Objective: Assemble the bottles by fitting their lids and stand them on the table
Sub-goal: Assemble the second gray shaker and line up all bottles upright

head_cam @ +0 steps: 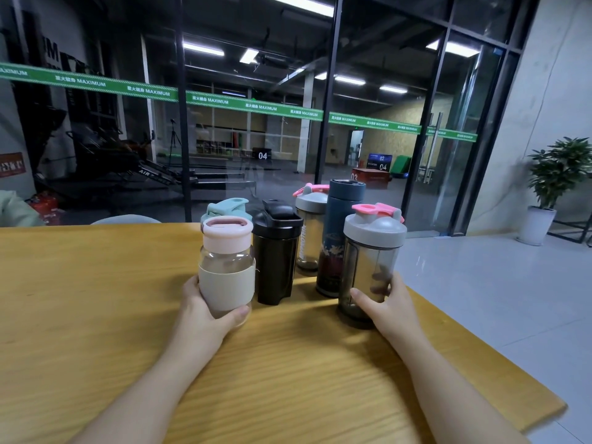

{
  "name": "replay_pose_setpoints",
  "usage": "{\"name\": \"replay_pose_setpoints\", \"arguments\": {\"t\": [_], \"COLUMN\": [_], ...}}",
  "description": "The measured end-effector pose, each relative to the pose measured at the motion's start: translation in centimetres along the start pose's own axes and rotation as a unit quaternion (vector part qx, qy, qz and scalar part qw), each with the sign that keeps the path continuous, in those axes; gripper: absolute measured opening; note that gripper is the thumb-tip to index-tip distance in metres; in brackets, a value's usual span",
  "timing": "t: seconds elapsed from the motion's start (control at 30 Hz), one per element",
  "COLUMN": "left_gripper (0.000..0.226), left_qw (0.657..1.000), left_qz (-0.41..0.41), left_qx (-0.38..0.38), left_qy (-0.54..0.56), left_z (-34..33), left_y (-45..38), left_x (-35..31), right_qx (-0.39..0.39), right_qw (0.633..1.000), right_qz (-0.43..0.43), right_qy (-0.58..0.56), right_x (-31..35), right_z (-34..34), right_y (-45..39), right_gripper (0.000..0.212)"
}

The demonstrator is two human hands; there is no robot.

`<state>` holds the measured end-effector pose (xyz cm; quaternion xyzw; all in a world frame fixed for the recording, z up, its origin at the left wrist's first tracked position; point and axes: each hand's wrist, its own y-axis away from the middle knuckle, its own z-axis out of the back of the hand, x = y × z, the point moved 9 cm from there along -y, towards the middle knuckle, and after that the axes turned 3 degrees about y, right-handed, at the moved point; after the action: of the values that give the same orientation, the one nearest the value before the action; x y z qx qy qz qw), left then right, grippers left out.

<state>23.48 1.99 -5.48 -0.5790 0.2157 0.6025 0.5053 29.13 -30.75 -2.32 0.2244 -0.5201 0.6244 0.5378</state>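
Both hands are on bottles at the near edge of the cluster on the wooden tabletop [96, 299]. The left hand [205, 309] wraps the cream sleeve of the pink-lidded glass bottle [226, 267], grip closed round its lower half, thumb at about 5 o'clock of the bottle. The right hand [384, 306] clasps the base of the smoky shaker bottle [368, 267] with its grey and pink lid, fingers showing through the plastic. Between them stands the black shaker [277, 251]. At 12 o'clock of it are the mint-lidded bottle [226, 208], a second grey-lidded shaker [310, 225] and the dark blue flask [341, 235], all upright with lids on.
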Motion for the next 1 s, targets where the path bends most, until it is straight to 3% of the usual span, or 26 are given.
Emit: {"name": "replay_pose_setpoints", "arguments": {"t": [0.2, 0.3, 0.4, 0.5, 0.67, 0.87, 1.0], "left_gripper": [0.089, 0.089, 0.088, 0.09, 0.09, 0.083, 0.068], "left_qw": [1.0, 1.0, 1.0, 1.0, 1.0, 0.989, 0.971], "left_qz": [0.006, 0.01, 0.016, 0.014, -0.022, -0.137, -0.219], "left_qx": [0.001, 0.001, 0.003, 0.0, -0.016, -0.049, -0.062], "left_qy": [0.007, 0.014, 0.017, 0.007, -0.011, -0.041, -0.068], "left_z": [0.2, 0.1, 0.1, 0.3, 0.8, 1.1, 1.5], "left_y": [0.0, 0.0, 0.1, 0.1, 0.1, 1.1, 1.5], "left_x": [0.3, 0.5, 0.4, 0.4, -0.8, -4.0, -5.7], "right_qx": [0.021, -0.025, -0.128, -0.217, -0.244, -0.135, 0.0], "right_qw": [0.999, 1.0, 0.988, 0.946, 0.895, 0.908, 0.881], "right_qz": [-0.026, 0.004, 0.079, 0.229, 0.354, 0.335, 0.308], "right_qy": [-0.025, -0.014, 0.042, 0.076, 0.116, 0.212, 0.36], "right_x": [-0.1, 0.6, 3.2, 7.8, 12.6, 18.0, 20.7], "right_z": [-0.1, 0.8, 2.7, 3.7, 3.5, 1.3, -2.2], "right_y": [0.3, 0.4, 1.4, 3.0, 3.7, 0.7, -2.2], "right_gripper": [0.08, 0.093, 0.082, 0.058, 0.04, 0.022, 0.023]}}
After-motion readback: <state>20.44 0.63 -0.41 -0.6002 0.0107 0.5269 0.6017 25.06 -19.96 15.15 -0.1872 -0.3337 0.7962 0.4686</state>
